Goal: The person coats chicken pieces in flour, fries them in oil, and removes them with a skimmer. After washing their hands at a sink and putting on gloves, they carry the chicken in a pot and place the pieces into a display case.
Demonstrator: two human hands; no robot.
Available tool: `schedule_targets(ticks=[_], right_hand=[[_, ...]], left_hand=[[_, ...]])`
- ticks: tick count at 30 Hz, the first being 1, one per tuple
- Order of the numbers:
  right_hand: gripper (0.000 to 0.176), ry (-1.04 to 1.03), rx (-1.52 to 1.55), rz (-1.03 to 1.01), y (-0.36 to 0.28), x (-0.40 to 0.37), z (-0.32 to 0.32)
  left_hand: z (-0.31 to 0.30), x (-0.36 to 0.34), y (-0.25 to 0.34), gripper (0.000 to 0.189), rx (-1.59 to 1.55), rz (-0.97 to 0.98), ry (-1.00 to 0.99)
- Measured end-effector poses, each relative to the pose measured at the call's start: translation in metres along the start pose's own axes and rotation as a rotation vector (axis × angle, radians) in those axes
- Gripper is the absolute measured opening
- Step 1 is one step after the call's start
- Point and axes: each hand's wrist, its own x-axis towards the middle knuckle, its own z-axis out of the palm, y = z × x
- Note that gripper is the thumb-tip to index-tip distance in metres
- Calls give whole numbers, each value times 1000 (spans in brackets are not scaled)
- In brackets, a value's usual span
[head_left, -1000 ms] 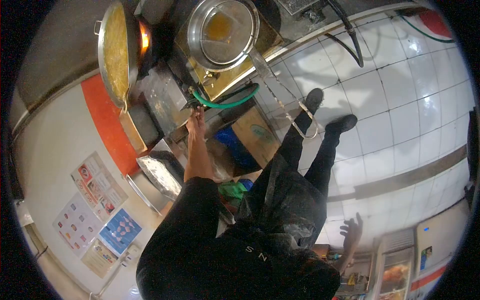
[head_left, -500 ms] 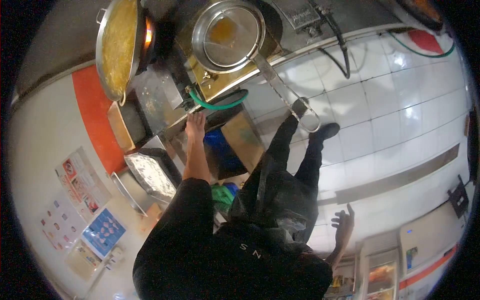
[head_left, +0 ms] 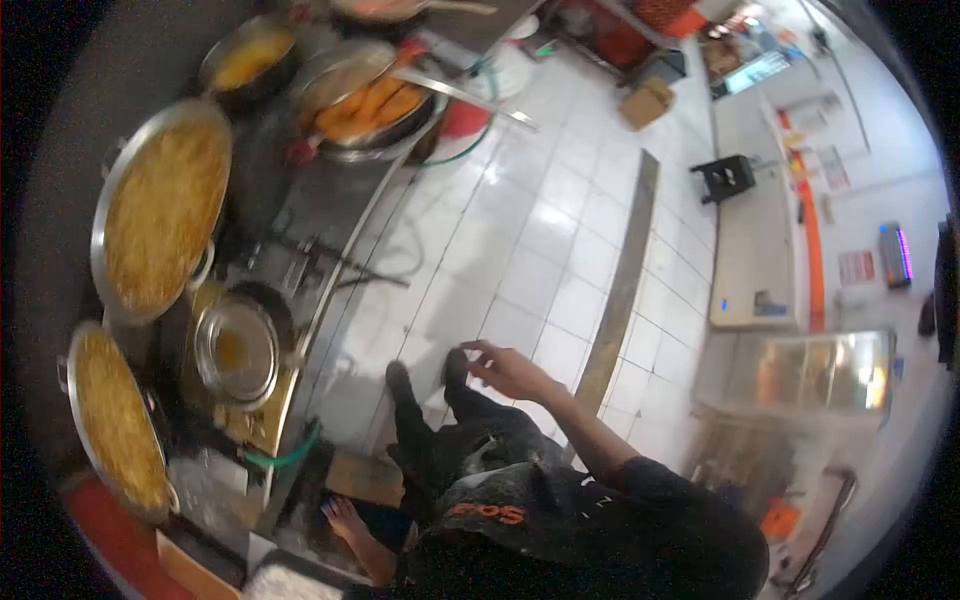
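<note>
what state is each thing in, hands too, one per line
left hand: low beside the counter, fingers extended, no grip visible
right hand: held out above the floor, apparently empty
far large pan: full of frothy-looking yellow liquid
near large pan: likewise full
metal bowl: mostly bare, brownish patch inside
top pan: holds orange pieces
green hose: bent in a curve

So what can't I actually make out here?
All in the head view:
- Left hand: blurred, so whether it touches the brown cardboard can't be told.
- Pan at the top: cut off by the upper edge.
- Upper wok: its yellow contents hide whatever lies beneath.
- Wall notice: writing too small and blurred.
</note>
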Motion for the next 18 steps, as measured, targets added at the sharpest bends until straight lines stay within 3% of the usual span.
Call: schedule_targets(ticks=[1,4,7,12,18], right_hand=[[43,12,-52,-35,-2,0,1],[43,45,-49,-80,-17,-12,-15],[43,109,-69,-101,1,-18,-31],[47,220,59,102,81,-57,-31],[49,412,565,405,211,-155,9]], left_hand=[[2,-13,-10,48,543,-221,538],[36,-25,-17,49,1194,-241,289],[70,-8,-29,48,1282,-343,116],[122,45,-34,46,1385,-439,-86],[190,101,-46,43,1556,-411,-315]])
